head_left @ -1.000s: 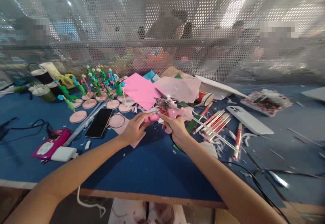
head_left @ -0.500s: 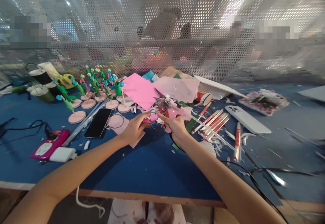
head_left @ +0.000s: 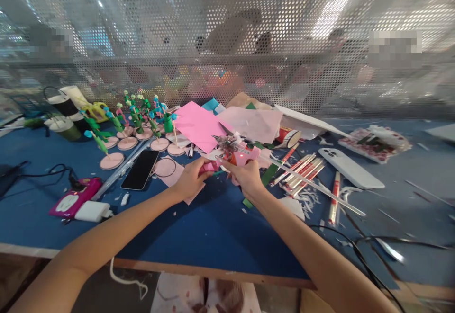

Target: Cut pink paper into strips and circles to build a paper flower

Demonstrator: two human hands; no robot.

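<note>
My right hand is wrapped around a pink hot glue gun with a small light glowing on its side. From its back end a long clear glue stick sticks out toward the right. The gun's nozzle, pointing left, is close to a small piece of pink paper, but whether they touch I cannot tell. That paper is pinched in the fingers of my left hand. Just behind both hands lies a clump of scissors and scraps, partly hidden by the gun.
Several paper flowers on pink round bases stand at left. A black phone, a magenta power strip and pink sheets lie around. On the right are red-and-white wrapped sticks, a white phone and black cables.
The clear glue stick now reaches farther right and lies at a flatter slant. The pink paper has turned a little in my left fingers. The whole view has shifted slightly.
</note>
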